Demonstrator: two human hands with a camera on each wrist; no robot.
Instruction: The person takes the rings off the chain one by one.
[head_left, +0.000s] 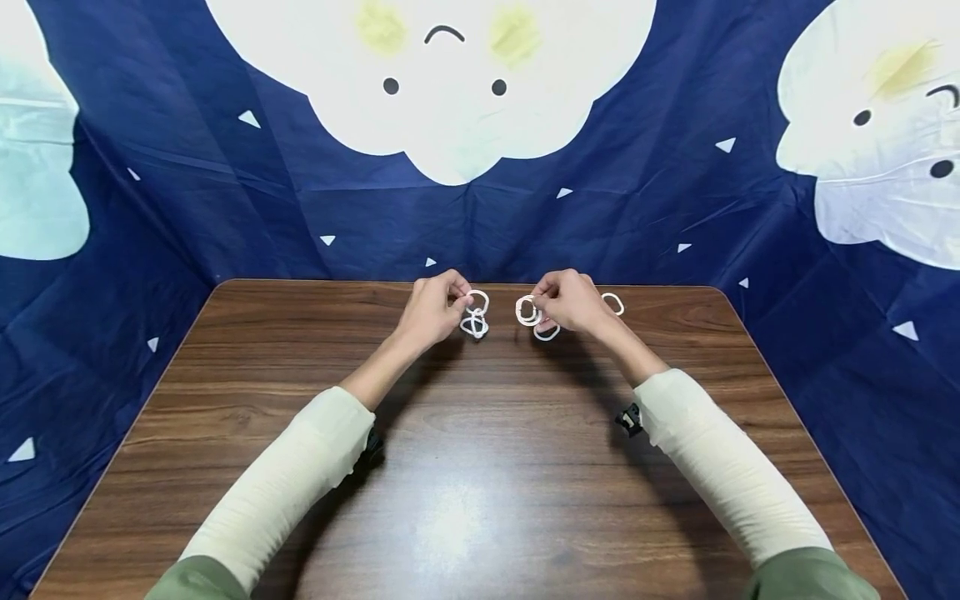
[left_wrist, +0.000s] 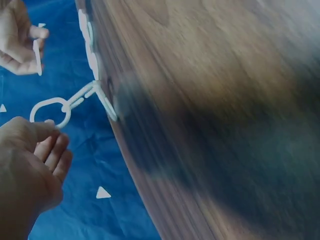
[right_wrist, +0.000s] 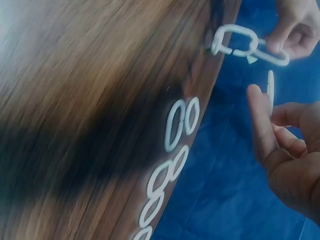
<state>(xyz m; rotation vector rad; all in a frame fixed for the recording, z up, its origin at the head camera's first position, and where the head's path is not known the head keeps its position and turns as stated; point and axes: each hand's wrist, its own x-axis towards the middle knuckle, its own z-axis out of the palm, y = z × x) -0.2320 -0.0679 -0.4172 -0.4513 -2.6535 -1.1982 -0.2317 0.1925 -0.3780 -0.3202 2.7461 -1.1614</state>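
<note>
My left hand (head_left: 435, 307) pinches the top link of a short chain of white plastic links (left_wrist: 50, 100) between thumb and fingertip. The linked ones below it (right_wrist: 240, 29) hang down at the table's far edge, and one shows a gap in its side in the right wrist view. To the right, my right hand (head_left: 573, 302) holds a single white link (right_wrist: 270, 92) between thumb and finger. That link is apart from the chain and is seen edge-on in both wrist views.
Several loose white links (right_wrist: 175, 125) lie in a row along the far edge of the brown wooden table (head_left: 450, 433), beneath and beyond my right hand. A dark blue cloth (head_left: 375, 217) with clouds and small triangles hangs just behind that edge.
</note>
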